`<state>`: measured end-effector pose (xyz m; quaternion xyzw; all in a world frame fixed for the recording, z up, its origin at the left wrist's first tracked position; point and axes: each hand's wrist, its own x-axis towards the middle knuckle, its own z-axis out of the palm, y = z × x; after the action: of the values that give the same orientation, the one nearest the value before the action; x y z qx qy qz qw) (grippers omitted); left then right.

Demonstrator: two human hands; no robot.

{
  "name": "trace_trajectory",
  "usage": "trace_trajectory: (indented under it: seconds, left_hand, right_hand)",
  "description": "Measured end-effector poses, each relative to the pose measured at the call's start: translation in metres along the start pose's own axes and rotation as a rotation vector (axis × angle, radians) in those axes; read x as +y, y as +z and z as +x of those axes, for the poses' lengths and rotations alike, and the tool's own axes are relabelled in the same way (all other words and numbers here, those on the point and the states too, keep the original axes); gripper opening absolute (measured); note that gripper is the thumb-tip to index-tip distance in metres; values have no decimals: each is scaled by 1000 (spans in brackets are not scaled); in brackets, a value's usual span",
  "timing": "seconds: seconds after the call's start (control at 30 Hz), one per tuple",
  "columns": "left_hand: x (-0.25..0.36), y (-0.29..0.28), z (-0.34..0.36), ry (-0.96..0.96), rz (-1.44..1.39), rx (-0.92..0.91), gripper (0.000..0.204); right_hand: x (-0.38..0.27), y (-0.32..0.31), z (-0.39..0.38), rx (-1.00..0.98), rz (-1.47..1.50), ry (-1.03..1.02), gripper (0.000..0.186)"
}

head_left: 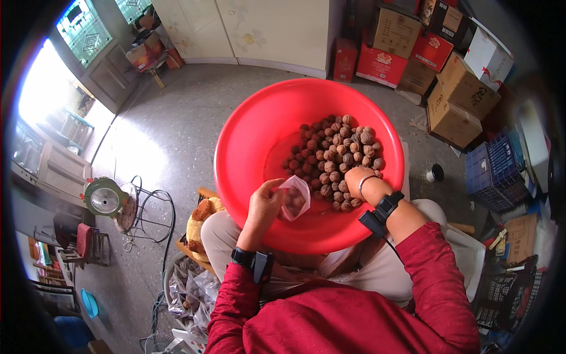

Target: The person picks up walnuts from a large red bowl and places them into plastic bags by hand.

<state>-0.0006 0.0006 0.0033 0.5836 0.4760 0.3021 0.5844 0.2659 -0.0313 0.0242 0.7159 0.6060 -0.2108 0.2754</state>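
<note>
A large red plastic basin (247,130) rests on my lap, with a heap of walnuts (330,153) in its right part. At the basin's lower middle, my left hand (265,199) pinches the rim of a translucent plastic bag (298,199) that has some walnuts inside. My right hand (357,178) is down in the lower right of the heap, its fingers curled; what they grip, if anything, is hidden.
Stacked cartons (392,32) and a blue crate (492,174) stand right. On the left are a green fan (105,197), cables and chairs (88,242). Below the basin's left side sit a yellow plush item (197,233) and a container of plastic bags (191,289).
</note>
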Motion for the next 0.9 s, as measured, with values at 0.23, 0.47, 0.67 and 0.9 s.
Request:
trace_trajectory:
  seconds: [0.23, 0.47, 0.67, 0.9]
  left_hand:
    - [-2, 0, 0, 23, 9, 9, 28]
    - [-3, -1, 0, -5, 59, 9, 30]
    - [0, 0, 0, -19, 59, 11, 30]
    - [1, 1, -1, 9, -3, 3, 30]
  right_hand:
    - [6, -10, -13, 144, 231, -91, 25]
    - [-3, -15, -20, 362, 684, -455, 24]
    - [-23, -26, -30, 338, 980, -596, 32]
    - [-30, -31, -35, 235, 1176, -567, 31]
